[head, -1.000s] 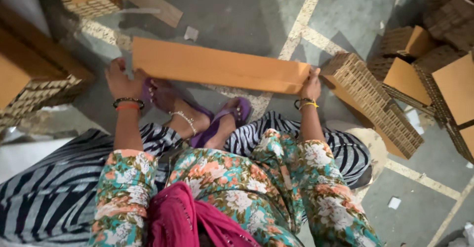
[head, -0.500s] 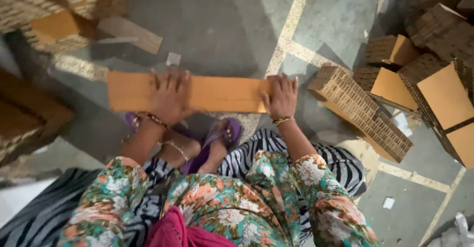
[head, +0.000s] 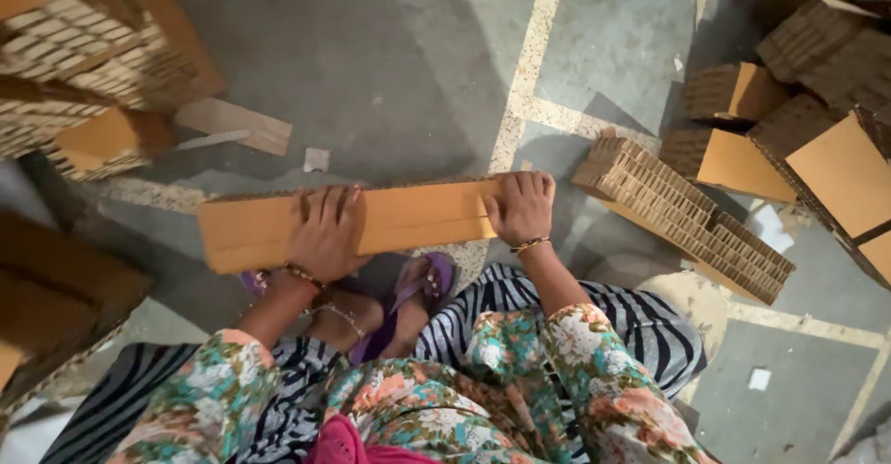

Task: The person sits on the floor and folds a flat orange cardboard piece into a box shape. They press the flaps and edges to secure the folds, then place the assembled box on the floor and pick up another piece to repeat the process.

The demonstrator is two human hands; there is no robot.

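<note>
Grey concrete floor (head: 390, 65), stained and marked with pale painted lines (head: 531, 65). Stacks of honeycomb cardboard blocks (head: 798, 139) are seen at right, further stacks (head: 83, 65) at left. Paper scraps (head: 316, 159) are scattered about.
</note>
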